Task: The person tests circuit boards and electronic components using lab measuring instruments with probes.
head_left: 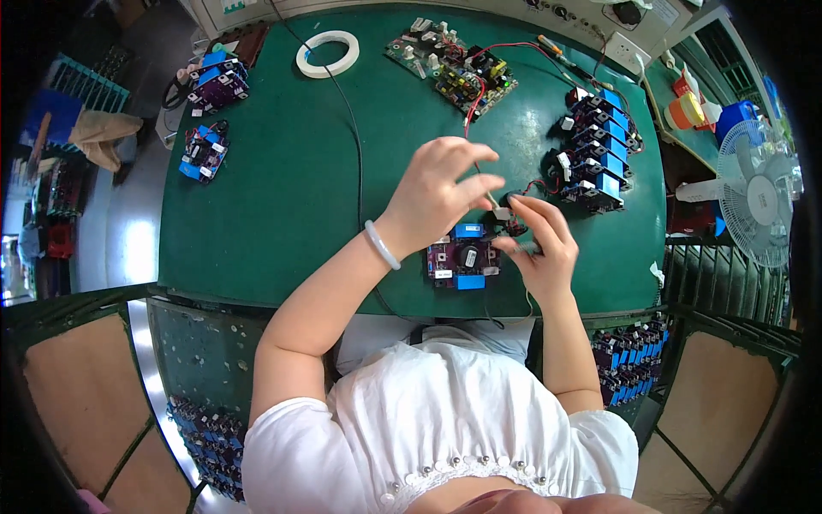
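Observation:
A small purple circuit board (pixel 461 259) with blue parts and a black round part lies near the front edge of the green table (pixel 282 188). My left hand (pixel 438 193) hovers above it, fingers pinched on a thin red wire (pixel 473 111) near a small white connector (pixel 502 212). My right hand (pixel 538 242) sits at the board's right edge, fingers closed around a small black part with red wiring. A pale bangle is on my left wrist.
A row of finished purple-and-blue boards (pixel 599 154) stands at the right. A larger green board (pixel 452 67) and a tape roll (pixel 327 53) lie at the back, more boards (pixel 210 116) at the left. Trays of boards (pixel 629 364) sit below; a fan (pixel 758 193) stands right.

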The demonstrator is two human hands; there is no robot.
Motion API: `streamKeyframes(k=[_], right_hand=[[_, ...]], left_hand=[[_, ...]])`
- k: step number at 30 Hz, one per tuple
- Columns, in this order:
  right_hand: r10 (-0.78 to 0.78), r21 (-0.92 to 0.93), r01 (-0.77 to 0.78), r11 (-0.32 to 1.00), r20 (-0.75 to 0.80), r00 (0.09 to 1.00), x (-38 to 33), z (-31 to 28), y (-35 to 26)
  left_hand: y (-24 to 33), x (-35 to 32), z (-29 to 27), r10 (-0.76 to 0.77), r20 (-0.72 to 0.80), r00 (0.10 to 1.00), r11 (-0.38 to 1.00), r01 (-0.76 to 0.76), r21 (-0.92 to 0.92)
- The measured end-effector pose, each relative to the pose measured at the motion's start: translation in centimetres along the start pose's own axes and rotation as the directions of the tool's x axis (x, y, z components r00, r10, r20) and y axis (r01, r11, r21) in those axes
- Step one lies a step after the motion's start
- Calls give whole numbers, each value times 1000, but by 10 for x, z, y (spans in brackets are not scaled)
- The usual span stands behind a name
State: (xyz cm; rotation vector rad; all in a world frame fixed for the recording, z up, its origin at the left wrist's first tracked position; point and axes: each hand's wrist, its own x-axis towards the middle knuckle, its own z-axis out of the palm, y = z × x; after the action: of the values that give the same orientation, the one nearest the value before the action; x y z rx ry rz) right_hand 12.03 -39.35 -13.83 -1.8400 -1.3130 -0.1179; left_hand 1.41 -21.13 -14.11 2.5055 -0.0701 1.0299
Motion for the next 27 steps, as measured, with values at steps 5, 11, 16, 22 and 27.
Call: streamKeyframes(k=[5, 11, 16, 22, 27], right_hand=[[-82, 33, 93, 995, -238, 968, -40, -57, -42], [-415, 46, 606, 794, -688, 595, -39, -75, -66], [-60, 284, 544, 790, -846, 529, -48, -110, -65], [397, 656, -152, 739, -244, 885, -39, -60, -6], [384, 779, -474, 410, 324, 865, -53, -20, 32]], left_hand=[[60, -19, 4, -142, 113, 983, 858, 179, -482], [119, -62, 27, 230, 618, 751, 735, 282, -616], [105, -87, 6, 171, 469, 867, 805, 151, -574], [77, -101, -37, -116, 226, 967, 944, 178, -277], [62, -98, -26, -340, -35, 940, 893, 311, -325]])
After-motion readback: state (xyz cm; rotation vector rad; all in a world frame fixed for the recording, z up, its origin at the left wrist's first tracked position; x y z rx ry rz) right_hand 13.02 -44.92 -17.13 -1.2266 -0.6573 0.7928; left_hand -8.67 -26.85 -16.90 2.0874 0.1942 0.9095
